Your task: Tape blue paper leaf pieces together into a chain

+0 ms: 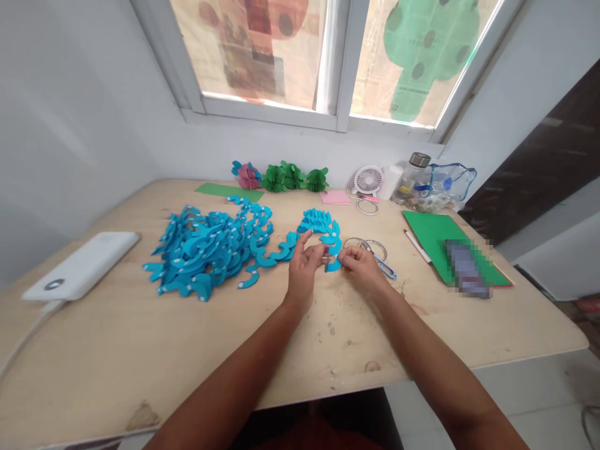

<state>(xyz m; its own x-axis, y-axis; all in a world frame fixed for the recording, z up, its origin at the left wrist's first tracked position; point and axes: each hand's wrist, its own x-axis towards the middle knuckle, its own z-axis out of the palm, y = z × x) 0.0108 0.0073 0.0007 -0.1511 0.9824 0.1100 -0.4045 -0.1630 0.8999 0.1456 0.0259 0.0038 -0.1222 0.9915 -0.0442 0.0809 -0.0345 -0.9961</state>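
Blue curved paper pieces are joined in a chain [334, 245] that ends between my two hands. My left hand [307, 265] is closed on the left side of the end piece, index finger raised. From the right, my right hand [359, 262] pinches the edge of the same piece. Behind my hands the chain bunches into a small stack [315, 220]. To the left it runs into a large blue pile [201, 247] with small white patches on many pieces. A light blue cutter [385, 267] and metal rings lie just beyond my right hand.
A white power bank [82, 265] with a cable lies at the left. Green and pink paper figures [285, 177], a small fan [369, 181], a glass bottle [412, 181] and a plastic bag [445, 187] stand along the wall. Green sheets [429, 234], a pen and a blurred phone lie right.
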